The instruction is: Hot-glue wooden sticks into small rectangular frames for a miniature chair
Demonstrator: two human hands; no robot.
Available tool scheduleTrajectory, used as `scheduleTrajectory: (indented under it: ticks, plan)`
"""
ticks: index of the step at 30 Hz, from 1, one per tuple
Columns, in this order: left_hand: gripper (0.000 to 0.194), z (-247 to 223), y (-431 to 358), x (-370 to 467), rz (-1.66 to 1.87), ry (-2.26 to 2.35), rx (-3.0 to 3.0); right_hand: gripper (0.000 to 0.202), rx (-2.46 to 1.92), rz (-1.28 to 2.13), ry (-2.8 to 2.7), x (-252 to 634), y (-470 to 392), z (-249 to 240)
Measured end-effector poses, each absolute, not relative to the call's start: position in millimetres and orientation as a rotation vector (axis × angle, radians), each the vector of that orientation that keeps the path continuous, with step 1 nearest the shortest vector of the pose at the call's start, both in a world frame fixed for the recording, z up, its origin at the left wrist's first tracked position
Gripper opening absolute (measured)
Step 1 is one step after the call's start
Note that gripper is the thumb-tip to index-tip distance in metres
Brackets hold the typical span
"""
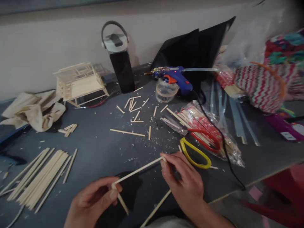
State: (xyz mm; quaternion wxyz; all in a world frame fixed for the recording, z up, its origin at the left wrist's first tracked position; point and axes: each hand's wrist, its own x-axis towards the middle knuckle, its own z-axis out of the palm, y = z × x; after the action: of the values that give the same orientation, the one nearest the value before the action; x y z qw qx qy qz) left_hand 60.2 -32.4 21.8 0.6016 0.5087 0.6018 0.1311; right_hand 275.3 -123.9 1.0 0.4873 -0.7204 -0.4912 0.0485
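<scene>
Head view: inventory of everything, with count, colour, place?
Wooden stick model: 1, pale, back left
Crumpled cloth: 1, beige, far left
Lidded bottle: 1, black, back
Glue gun: 1, blue, on jar
Round jar: 1, clear, back
Flat panels: count unclear, black, back
Long sticks: many, pale, left
Short sticks: many, pale, centre
Scissors: 1, red and yellow, right
Stick bag: 1, clear, right
Glue sticks: several, translucent, right
Zigzag pouch: 1, red and white, right
Cable: 1, black, right
Table: 1, grey, beneath
Held sticks: at least 2, pale, front
Left hand: 1, bare, front
Right hand: 1, bare, front
</scene>
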Motion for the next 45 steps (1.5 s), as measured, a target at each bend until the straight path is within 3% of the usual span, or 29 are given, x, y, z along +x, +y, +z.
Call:
scheduleTrajectory:
  ticks: [16, 25, 34, 38, 45]
  plan:
    - [0.023, 36.8, -24.7, 58.9, 0.434, 1.191, 1.170, 0.012, -1.774, 0.245, -1.268, 290.2, -122.0, 18.5]
    - [0.011, 45.4, -8.7, 53.5, 0.711, 1.012, 1.927, 0.006, -1.635, 0.219, -1.397, 299.0, -108.3, 27.5]
    - [0.012, 39.4, -33.5, 48.3, 0.768, 1.094, 2.125, 0.004, -1.689, 0.119, -1.437, 288.8, -115.8, 23.6]
    - [0.011, 47.5, -33.3, 50.7, 0.837, 1.144, 2.144, 0.005, -1.669, -0.088, -1.387, 279.8, -103.7, 27.7]
    - [0.019, 65.8, -32.1, 51.6, 1.091, 1.063, 2.491, 0.010, -1.672, -0.237, -1.265, 264.1, -97.8, 23.7]
